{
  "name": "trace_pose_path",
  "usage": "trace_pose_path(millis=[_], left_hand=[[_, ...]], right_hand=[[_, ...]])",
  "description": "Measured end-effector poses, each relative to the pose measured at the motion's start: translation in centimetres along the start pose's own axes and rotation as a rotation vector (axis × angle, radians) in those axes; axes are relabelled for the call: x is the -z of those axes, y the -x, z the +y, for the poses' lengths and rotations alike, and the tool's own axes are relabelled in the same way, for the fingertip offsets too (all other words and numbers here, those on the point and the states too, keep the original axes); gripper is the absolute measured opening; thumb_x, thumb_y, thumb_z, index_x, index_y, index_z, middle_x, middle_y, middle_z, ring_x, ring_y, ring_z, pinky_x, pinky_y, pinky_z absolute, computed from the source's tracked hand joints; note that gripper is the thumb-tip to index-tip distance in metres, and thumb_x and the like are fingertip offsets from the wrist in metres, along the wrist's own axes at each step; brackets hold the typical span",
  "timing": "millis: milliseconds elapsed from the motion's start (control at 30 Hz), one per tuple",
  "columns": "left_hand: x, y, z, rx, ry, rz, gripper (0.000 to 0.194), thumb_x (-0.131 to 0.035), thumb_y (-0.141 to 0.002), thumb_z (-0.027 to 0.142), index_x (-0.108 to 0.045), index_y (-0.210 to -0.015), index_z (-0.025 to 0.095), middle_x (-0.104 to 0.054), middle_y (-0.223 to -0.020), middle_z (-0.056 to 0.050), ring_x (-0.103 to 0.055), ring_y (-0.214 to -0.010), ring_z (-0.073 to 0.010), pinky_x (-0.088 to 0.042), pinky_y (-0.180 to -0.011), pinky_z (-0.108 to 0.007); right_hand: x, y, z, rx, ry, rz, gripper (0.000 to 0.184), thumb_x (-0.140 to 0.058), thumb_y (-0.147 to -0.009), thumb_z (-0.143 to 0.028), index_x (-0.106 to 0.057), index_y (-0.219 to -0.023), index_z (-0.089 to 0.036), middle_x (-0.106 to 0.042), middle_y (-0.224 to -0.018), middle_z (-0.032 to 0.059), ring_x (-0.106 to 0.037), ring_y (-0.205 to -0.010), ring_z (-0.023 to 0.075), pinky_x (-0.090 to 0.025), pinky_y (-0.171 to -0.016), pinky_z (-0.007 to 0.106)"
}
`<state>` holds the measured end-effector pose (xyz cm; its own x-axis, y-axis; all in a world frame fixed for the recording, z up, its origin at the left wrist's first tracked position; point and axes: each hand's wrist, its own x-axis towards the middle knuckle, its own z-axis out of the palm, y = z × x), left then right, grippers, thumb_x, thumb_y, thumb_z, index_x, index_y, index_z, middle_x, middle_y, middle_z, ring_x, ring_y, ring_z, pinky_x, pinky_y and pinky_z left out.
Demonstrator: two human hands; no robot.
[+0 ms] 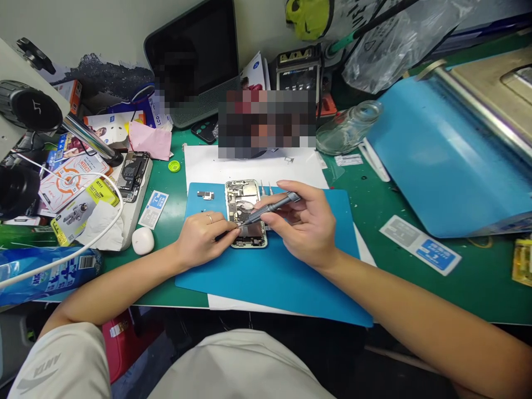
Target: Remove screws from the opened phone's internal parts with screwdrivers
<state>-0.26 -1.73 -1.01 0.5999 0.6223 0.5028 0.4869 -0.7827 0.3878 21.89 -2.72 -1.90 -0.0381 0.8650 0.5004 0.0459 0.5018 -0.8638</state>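
Blue mat (pixel 282 288) bears the phone (pixel 245 205), which lies flat between the two hands with its insides bare. It looks light and stiff in its frame, but the exposed parts are likely fragile, so it is best held by the outer rim, clear of what sits within. That rim may be slick, and a sideways push could slide it. The screwdriver (pixel 268 209) looks slim and rigid, best taken by its thick barrel with a fingertip at the end cap. The right hand (pixel 310 224) grips it much like that, thumb below and forefinger near the cap, the tool slanting down over the phone's near left part. The left hand (pixel 201 238) has thumb and forefinger close together beside the tip, at the phone's left edge; whether they pinch anything, I cannot tell
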Motion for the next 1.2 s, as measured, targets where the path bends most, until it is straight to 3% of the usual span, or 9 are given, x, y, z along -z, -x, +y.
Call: trace_pose_path(millis=[633,1200], left_hand=[[-0.01,-0.13,-0.07,0.028,0.039,0.012,0.018,-0.064,-0.102,0.026,-0.075,-0.092,0.016,-0.070,-0.070,0.000,-0.064,-0.061,-0.0122,-0.044,-0.063,-0.026],[0.20,-0.20,-0.01,0.053,0.029,0.009,0.017,-0.066,-0.101,0.030,-0.073,-0.091,0.017,-0.069,-0.069,0.002,-0.063,-0.060,-0.0118,-0.040,-0.062,-0.027]], right_hand=[[0.16,-0.05,0.29,0.045,0.026,0.020,0.048,-0.075,-0.092,-0.024,-0.054,-0.134,-0.031,-0.079,-0.097,0.0015,-0.078,-0.083,0.0160,-0.066,-0.068,0.025],[0.14,0.04,0.14,-0.005,0.041,0.025,0.046,-0.076,-0.092,-0.028,-0.054,-0.132,-0.031,-0.079,-0.097,0.0015,-0.078,-0.083,0.0165,-0.067,-0.066,0.026]])
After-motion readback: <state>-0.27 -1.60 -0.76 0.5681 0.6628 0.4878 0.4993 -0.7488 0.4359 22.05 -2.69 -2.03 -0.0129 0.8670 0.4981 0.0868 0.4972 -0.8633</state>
